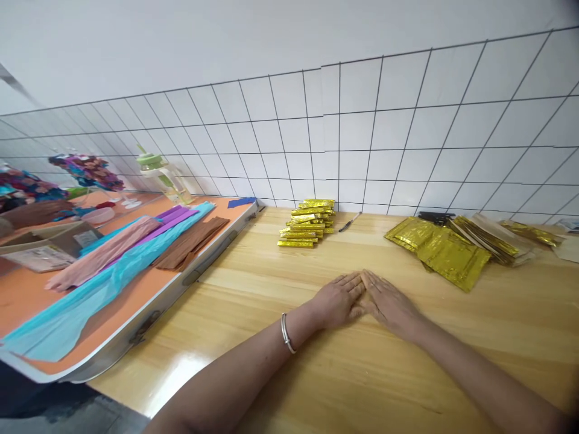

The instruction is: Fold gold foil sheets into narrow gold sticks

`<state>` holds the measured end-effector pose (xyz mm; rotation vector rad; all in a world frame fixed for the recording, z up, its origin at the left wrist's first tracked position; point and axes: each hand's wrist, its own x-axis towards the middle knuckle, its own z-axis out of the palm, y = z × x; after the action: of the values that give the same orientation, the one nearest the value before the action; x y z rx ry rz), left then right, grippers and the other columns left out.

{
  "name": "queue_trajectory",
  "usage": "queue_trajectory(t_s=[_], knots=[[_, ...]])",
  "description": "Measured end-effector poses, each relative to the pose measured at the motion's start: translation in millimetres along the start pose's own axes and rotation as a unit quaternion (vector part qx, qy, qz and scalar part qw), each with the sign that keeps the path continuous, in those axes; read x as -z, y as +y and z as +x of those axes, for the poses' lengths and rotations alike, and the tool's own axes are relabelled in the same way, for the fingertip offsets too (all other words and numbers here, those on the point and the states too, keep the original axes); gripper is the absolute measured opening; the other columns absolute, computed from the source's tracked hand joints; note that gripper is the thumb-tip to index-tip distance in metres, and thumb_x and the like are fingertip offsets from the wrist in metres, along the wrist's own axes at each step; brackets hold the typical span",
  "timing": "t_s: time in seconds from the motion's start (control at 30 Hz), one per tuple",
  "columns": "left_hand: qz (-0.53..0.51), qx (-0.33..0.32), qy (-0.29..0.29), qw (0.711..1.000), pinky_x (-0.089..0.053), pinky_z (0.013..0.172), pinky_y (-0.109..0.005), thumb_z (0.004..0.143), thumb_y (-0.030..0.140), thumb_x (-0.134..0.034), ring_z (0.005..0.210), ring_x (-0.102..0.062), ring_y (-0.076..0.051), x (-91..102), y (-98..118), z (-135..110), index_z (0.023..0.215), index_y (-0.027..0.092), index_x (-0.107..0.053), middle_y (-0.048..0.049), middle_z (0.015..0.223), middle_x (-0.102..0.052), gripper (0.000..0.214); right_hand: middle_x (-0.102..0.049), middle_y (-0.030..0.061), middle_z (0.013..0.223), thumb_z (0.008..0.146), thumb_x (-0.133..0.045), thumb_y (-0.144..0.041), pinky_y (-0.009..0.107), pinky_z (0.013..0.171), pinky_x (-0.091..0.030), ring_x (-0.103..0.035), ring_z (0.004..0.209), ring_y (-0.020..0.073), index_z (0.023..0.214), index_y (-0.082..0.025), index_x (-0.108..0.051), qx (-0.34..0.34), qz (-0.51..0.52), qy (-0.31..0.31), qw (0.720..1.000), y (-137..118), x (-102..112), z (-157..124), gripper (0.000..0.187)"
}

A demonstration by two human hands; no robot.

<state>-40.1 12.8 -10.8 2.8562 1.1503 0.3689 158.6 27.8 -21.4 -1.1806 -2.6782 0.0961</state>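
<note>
Both bare hands are palm-down on the pale, glossy wooden table point(253, 283), fingertips meeting in a point; they look flat, not gripping, though I can't tell what's under the palms. The pile of narrow, shiny gold-foil strips point(310, 224) sits beyond and left, long axes roughly side to side, so the left hand point(337, 300) is closer. The wide, flat gold-foil packets point(452, 256) lie beyond the right hand point(394, 306), off to its right.

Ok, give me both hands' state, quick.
Left hand: open, palm down on the wooden table, holding nothing visible.
Right hand: open, palm down beside it, nothing visible held.
</note>
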Motion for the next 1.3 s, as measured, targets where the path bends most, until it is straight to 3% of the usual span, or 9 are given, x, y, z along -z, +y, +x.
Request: queue_trajectory(t_s=[0.17,0.33,0.47,0.63,0.83,0.97,1.13,1.3], knots=[[0.007,0.015,-0.005,1.0,-0.024,0.108,-0.033,0.09,0.044,-0.034,0.131,-0.029,-0.018,14.9,-14.0,-18.7,0.134,0.014,-0.034,-0.0096,0.139,-0.038,0.053,-0.028,0.0141,0.144,0.091,-0.026,-0.047,0.039,0.107,-0.027,-0.026,0.132,0.0219,0.14,-0.01,-0.024,0.023,-0.031,-0.015,0.999,14.0,-1.7,-10.2,0.062],[0.028,0.067,0.01,0.997,-0.033,0.101,-0.033,0.09,0.042,-0.034,0.122,-0.04,-0.019,14.0,0.2,-8.1,0.133,0.016,-0.033,-0.0081,0.129,-0.048,0.05,-0.033,0.0182,0.14,0.089,-0.028,-0.051,0.038,0.104,-0.031,-0.033,0.128,0.0239,0.14,-0.006,-0.023,-0.022,-0.045,0.007,0.999,0.2,-3.7,1.6,0.068],[0.048,0.077,0.01,0.996,-0.034,0.099,-0.033,0.09,0.043,-0.034,0.122,-0.039,-0.02,13.0,3.7,-10.1,0.13,0.017,-0.037,-0.0081,0.128,-0.048,0.048,-0.03,0.0145,0.143,0.088,-0.028,-0.053,0.041,0.107,-0.025,-0.027,0.131,0.0241,0.14,-0.01,-0.026,-0.014,-0.059,0.016,0.998,-1.0,-7.7,-5.2,0.067],[0.034,0.068,0.016,0.997,-0.03,0.099,-0.033,0.092,0.043,-0.03,0.122,-0.038,-0.018,18.0,-5.8,-23.6,0.132,0.024,-0.034,-0.0035,0.13,-0.046,0.045,-0.032,0.0115,0.142,0.089,-0.029,-0.049,0.041,0.106,-0.026,-0.03,0.13,0.0225,0.14,-0.014,-0.025,-0.02,-0.078,0.001,0.997,17.8,-2.9,-24.6,0.063],[0.074,0.118,0.018,0.99,-0.036,0.085,-0.039,0.088,0.051,-0.034,0.1,-0.048,-0.024,12.6,6.6,-2.8,0.13,0.022,-0.038,-0.0087,0.105,-0.055,0.051,-0.046,0.0182,0.132,0.088,-0.028,-0.052,0.047,0.102,-0.026,-0.04,0.123,0.0277,0.135,-0.01,-0.036,-0.041,-0.127,0.019,0.991,-2.0,2.8,-8.3,0.064],[0.084,0.106,0.012,0.991,-0.037,0.082,-0.039,0.087,0.052,-0.034,0.097,-0.047,-0.025,12.0,5.9,0.6,0.128,0.022,-0.04,-0.0094,0.102,-0.053,0.051,-0.043,0.0176,0.134,0.087,-0.03,-0.052,0.045,0.098,-0.031,-0.038,0.123,0.0287,0.131,-0.012,-0.042,-0.056,-0.135,0.026,0.989,-8.8,1.0,-6.3,0.06],[0.08,0.096,0.017,0.992,-0.035,0.086,-0.037,0.088,0.049,-0.036,0.099,-0.046,-0.023,18.2,-7.0,-12.3,0.125,0.021,-0.042,-0.0084,0.103,-0.052,0.047,-0.041,0.0135,0.137,0.089,-0.03,-0.047,0.043,0.1,-0.031,-0.036,0.126,0.025,0.135,-0.014,-0.038,-0.051,-0.116,0.008,0.992,15.0,8.3,-31.2,0.057],[0.097,0.061,0.005,0.993,-0.037,0.085,-0.034,0.089,0.037,-0.038,0.097,-0.048,-0.021,13.9,-2.7,-0.6,0.102,0.016,-0.056,-0.0082,0.102,-0.054,0.03,-0.032,0.017,0.141,0.088,-0.029,-0.051,0.043,0.105,-0.025,-0.026,0.131,0.0263,0.133,-0.007,-0.038,-0.064,-0.104,0.024,0.992,4.4,12.3,-18.1,0.064]])
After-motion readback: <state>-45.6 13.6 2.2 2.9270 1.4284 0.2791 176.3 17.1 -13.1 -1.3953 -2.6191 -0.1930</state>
